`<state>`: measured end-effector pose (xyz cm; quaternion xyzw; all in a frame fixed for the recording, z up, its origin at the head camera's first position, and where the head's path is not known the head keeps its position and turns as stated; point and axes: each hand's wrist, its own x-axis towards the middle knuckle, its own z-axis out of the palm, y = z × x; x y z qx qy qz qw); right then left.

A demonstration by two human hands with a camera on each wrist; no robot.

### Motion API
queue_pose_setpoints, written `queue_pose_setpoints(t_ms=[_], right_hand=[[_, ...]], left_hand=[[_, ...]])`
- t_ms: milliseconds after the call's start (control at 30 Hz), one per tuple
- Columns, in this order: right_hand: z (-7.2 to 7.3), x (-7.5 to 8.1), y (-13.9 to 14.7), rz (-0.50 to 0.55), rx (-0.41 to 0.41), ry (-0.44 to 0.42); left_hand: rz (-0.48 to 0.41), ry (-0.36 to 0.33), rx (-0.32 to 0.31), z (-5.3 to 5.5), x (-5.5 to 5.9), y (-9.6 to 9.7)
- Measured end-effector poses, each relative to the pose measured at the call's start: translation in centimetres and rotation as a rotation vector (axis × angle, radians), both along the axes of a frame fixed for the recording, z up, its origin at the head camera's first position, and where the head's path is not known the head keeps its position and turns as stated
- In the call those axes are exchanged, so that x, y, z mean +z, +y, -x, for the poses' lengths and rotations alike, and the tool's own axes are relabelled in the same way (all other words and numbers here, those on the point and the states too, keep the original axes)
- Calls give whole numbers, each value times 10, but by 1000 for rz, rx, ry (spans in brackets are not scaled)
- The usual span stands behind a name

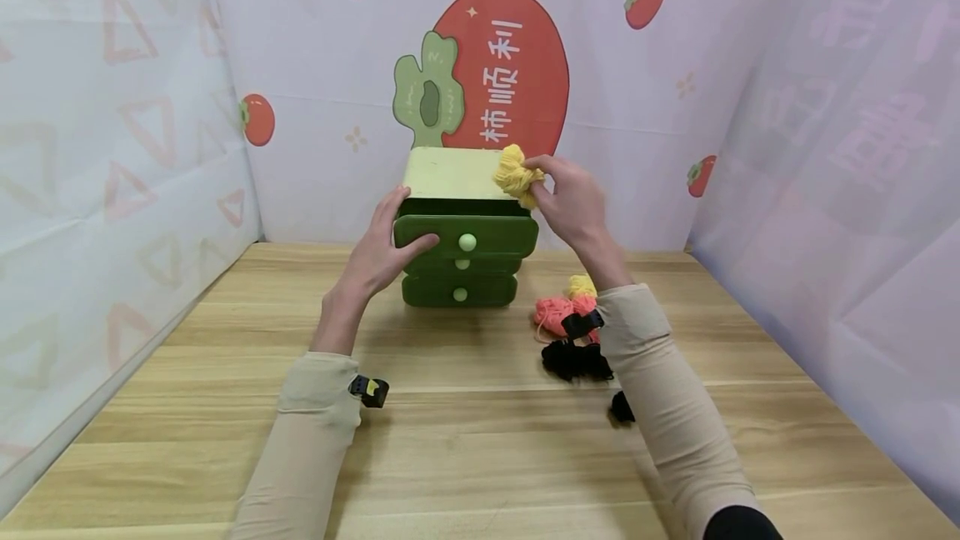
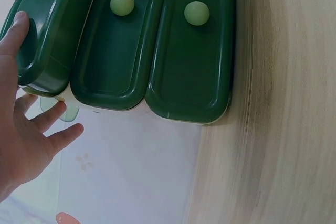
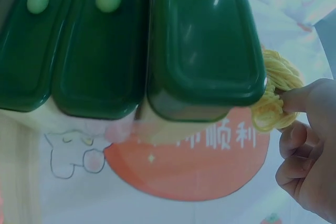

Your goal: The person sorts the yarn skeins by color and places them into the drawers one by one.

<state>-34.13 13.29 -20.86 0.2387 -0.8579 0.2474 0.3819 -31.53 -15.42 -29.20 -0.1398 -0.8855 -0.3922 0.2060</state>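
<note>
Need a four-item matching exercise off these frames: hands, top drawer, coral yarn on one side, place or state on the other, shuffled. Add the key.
Column one
1. Top drawer
2. Coral yarn
3. Right hand
4. Left hand

Column two
A. Pinching a yellow yarn bundle
B. Thumb over a green drawer front
C. Partly pulled out
D. On the wooden table, right of the drawer unit in the head view

Pairs: 1-C, 2-D, 3-A, 4-B
</note>
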Motion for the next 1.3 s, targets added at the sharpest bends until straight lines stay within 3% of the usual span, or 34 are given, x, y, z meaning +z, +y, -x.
queue_pose_setpoints(t_ms=[400, 667, 1300], right_hand=[[-17, 15, -42, -181, 92, 7], [-19, 14, -63, -314, 86, 4], [-16, 6, -80, -418, 135, -98]], left_hand=[[0, 2, 4, 0, 2, 0], [8, -9, 2, -2, 3, 1], [17, -11, 8, 0, 0, -1]])
